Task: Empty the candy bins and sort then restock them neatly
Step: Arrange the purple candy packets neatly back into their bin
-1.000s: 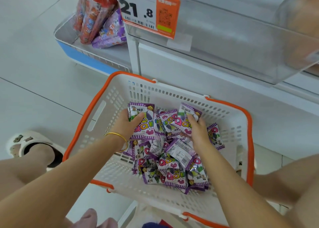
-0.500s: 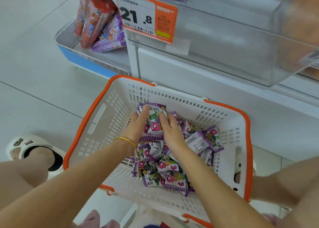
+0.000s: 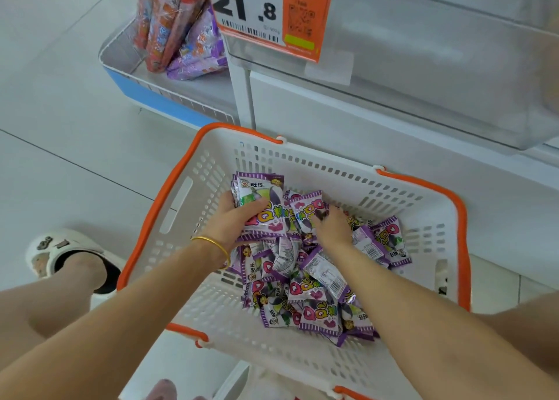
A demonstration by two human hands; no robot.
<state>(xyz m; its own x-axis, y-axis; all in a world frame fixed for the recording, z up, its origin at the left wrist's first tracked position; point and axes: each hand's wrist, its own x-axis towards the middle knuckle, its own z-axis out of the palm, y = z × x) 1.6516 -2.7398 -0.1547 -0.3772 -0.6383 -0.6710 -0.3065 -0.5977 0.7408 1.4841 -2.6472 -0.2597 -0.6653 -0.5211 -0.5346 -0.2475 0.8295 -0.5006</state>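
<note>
Head camera looks down into a white basket (image 3: 169, 215) with an orange rim, set on the floor. Loose purple candy packets (image 3: 314, 290) lie heaped in the basket's near and middle part, facing all ways, probably tipped there for sorting. Further in, the left hand (image 3: 233, 221), a gold bangle (image 3: 211, 244) at its wrist, grips a squared stack (image 3: 263, 200) of packets, fingers curled beneath and thumb across the top, seemingly to keep the faces aligned. Just beside the stack, the right hand (image 3: 332, 227) has bent fingers on another packet; pinching or merely pressing, I cannot tell. Packets read "QQ" and "旺仔". Beyond the basket's far wall a clear bin (image 3: 423, 67) looks empty; its orange price tag (image 3: 266, 12) reads "21.8" with barcode and QR code.
</note>
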